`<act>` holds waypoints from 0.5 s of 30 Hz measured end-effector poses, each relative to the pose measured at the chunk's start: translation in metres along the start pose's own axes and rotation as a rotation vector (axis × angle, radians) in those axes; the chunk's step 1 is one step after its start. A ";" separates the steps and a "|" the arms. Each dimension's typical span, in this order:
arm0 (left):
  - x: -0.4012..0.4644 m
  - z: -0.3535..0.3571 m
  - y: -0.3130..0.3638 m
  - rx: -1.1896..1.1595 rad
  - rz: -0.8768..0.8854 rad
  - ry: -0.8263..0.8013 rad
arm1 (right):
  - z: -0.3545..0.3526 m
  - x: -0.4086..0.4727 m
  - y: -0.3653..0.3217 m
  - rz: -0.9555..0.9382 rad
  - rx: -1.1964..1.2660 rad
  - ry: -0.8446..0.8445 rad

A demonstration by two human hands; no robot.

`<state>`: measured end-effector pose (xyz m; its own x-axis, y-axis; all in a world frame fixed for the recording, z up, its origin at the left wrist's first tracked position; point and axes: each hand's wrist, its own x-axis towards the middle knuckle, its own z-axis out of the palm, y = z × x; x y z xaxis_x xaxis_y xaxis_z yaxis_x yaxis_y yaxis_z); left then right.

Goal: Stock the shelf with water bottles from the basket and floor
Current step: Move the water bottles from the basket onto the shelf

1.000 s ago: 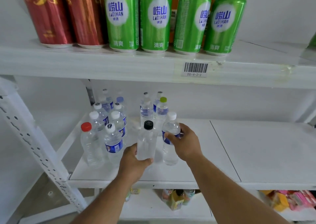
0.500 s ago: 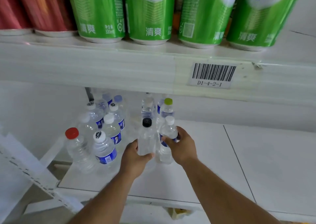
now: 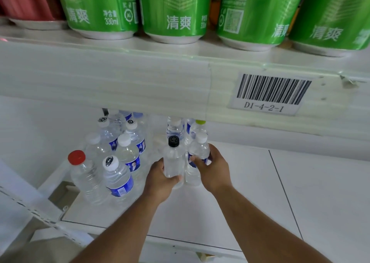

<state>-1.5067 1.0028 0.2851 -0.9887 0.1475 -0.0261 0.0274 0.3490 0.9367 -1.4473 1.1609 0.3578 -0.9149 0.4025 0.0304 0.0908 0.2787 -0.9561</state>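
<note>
My left hand (image 3: 160, 179) curls round the black-capped bottle (image 3: 173, 159), upright on the shelf (image 3: 250, 192); my right hand (image 3: 213, 169) grips the white-capped bottle (image 3: 198, 149) just right of it, touching it.

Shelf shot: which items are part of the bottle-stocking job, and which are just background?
Job:
- black-capped bottle, gripped by left hand
- white-capped bottle, gripped by right hand
- red-capped bottle and the cluster of stocked bottles at left
- lower shelf

Background:
- green cans on the upper shelf
- red cans
- barcode label
</note>
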 end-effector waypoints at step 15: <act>0.010 -0.001 -0.007 -0.022 -0.018 -0.032 | 0.001 0.001 0.017 0.032 -0.106 -0.038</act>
<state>-1.5170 1.0010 0.2786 -0.9838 0.1711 -0.0542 0.0056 0.3313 0.9435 -1.4473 1.1653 0.3413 -0.9250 0.3798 -0.0122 0.1591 0.3578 -0.9201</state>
